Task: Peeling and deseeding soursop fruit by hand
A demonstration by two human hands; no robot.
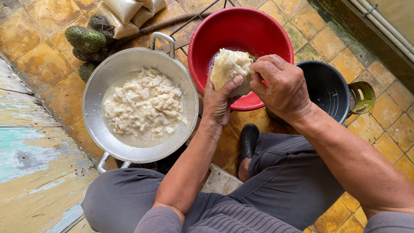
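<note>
Left hand: the left hand [219, 100] cups a lump of peeled white fruit flesh [230, 69] from below and from the side; the thumb lies across the front of the lump, and the fingers are wrapped behind it, grasping it.

Right hand: the right hand [280, 86] grips the right side of the same lump from above, with curled fingers pressed into its edge; whether the fingertips pinch a separate piece cannot be told.

Fruit flesh: pale, fibrous and lumpy, with a small trace of green skin at its upper right; it is held in the air between both hands, over the near rim of the red basin.

Red basin: a round red plastic basin [258, 30] stands on the floor just behind the hands; its visible inside is mostly bare.

Metal pan: a wide two-handled metal pan [97, 92] stands to the left of the basin, touching or nearly touching it; it holds a heap of white pulp pieces [144, 105] lying in milky liquid.

Dark bucket: a dark bucket [330, 88] with a green handle [365, 96] stands to the right of the basin, partly hidden by the right wrist.

Whole fruits: green spiny fruits [86, 39] lie on the tiles beyond the pan, beside pale filled sacks [125, 13].

Floor: worn yellow tiles [47, 56]; a painted, flaking wooden board [30, 164] lies at the left.

Person: seated with grey trousers [293, 172], and one foot in a black shoe [249, 140] below the basin.
</note>
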